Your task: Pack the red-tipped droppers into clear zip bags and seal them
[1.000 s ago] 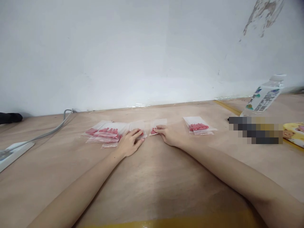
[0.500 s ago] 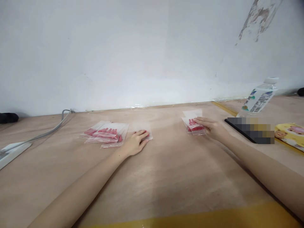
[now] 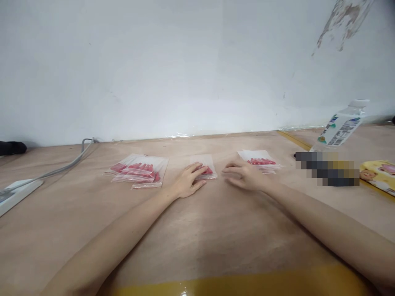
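A small clear zip-lock bag (image 3: 206,159) with red pieces in it lies flat in the middle of the table. My left hand (image 3: 187,181) rests on its left part, fingers stretched out over it. Just right of that bag is my right hand (image 3: 242,174), a little blurred, its fingers apart and nothing seen in them. Behind and to the right of this hand lies a stack of similar bags (image 3: 259,156) with red pieces. Another overlapping pile of these bags (image 3: 140,168) sits left of my left hand.
At the right a tilted plastic bottle (image 3: 341,127) stands behind a pixelated dark object (image 3: 330,170), with a yellow printed item (image 3: 378,174) beside them. A grey cable (image 3: 70,164) runs to a white box-like object (image 3: 23,191) at the left. A wall (image 3: 185,74) closes the back.
My left hand and the bag under it have shifted right. My right hand has come off the right stack and moved left towards the middle bag. The view has moved slightly.
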### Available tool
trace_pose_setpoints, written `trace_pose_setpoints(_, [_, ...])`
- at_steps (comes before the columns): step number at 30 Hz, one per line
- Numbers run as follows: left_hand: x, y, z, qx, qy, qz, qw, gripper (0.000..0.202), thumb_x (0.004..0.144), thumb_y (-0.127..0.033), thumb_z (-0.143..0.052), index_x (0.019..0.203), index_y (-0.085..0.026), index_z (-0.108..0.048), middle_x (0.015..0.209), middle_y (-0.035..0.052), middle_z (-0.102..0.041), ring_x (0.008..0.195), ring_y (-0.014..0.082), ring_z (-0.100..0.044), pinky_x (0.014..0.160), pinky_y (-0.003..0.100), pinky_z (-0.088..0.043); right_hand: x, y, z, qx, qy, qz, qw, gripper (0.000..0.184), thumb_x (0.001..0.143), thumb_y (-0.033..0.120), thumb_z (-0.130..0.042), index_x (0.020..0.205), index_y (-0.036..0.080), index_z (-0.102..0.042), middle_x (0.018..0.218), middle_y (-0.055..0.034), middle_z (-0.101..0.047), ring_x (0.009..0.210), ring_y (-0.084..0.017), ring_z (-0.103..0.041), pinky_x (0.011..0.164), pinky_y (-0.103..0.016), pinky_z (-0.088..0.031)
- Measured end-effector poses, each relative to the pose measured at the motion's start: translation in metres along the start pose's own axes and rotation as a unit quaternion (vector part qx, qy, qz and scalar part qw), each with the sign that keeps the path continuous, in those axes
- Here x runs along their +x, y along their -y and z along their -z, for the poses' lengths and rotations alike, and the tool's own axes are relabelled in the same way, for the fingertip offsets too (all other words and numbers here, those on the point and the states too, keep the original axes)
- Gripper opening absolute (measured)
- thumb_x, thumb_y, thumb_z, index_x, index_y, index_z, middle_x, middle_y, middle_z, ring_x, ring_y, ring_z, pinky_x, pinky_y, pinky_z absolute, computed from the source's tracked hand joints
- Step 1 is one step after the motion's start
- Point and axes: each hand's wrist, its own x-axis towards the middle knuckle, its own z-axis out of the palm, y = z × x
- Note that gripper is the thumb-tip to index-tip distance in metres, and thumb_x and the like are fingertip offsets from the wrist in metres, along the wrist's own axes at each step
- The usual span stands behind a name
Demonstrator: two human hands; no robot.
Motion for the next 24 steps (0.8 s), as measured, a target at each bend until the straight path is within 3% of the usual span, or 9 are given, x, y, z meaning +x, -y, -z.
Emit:
trace_pose_setpoints(6, [-0.008,0.010,0.011,-0.056,0.029,-0.028,0.998,0.030,0.088,-0.022,-0.045,0.116,-0.021,-0.057,0.126,0.0091,-0.050,0.116,0.0213,-0.048,0.097,0.038,-0.041,0.021,0.009,-0.036,0.028,0.019,0.034,0.999,0.028,0.082,0.018,-0.045,0.107,0.019,-0.060,0.101,-0.0101,-0.058,0.078,-0.014,-0.059,0.069,-0.029,-0.049])
trace_pose_setpoints(14, [-0.006,0.007,0.010,-0.100,0.023,-0.006,0.995,0.032,0.087,-0.020,-0.047,0.119,-0.021,-0.052,0.120,0.0064,-0.056,0.115,0.0189,-0.049,0.096,0.037,-0.042,0.014,0.009,-0.044,0.091,-0.065,-0.009,0.994,0.029,0.080,0.014,-0.046,0.105,0.019,-0.060,0.095,-0.0072,-0.059,0.079,-0.014,-0.059,0.069,-0.027,-0.050])
trace_pose_setpoints(19, [-0.007,0.007,0.009,-0.107,0.026,0.006,0.994,0.031,0.087,-0.021,-0.047,0.117,-0.020,-0.053,0.118,0.0065,-0.057,0.114,0.0186,-0.050,0.097,0.036,-0.041,0.016,0.007,-0.049,0.014,-0.090,-0.009,0.996,0.020,0.081,0.016,-0.046,0.090,0.016,-0.064,0.088,-0.0080,-0.062,0.074,-0.014,-0.058,0.066,-0.025,-0.048])
trace_pose_setpoints(24, [-0.007,0.006,0.010,-0.109,0.027,0.006,0.994,0.031,0.088,-0.022,-0.046,0.118,-0.020,-0.053,0.120,0.0064,-0.056,0.116,0.0186,-0.048,0.097,0.037,-0.040,0.018,0.005,-0.050,-0.092,-0.085,0.031,0.992,0.022,0.085,0.017,-0.044,0.079,0.017,-0.065,0.079,-0.0058,-0.064,0.071,-0.014,-0.056,0.066,-0.026,-0.044])
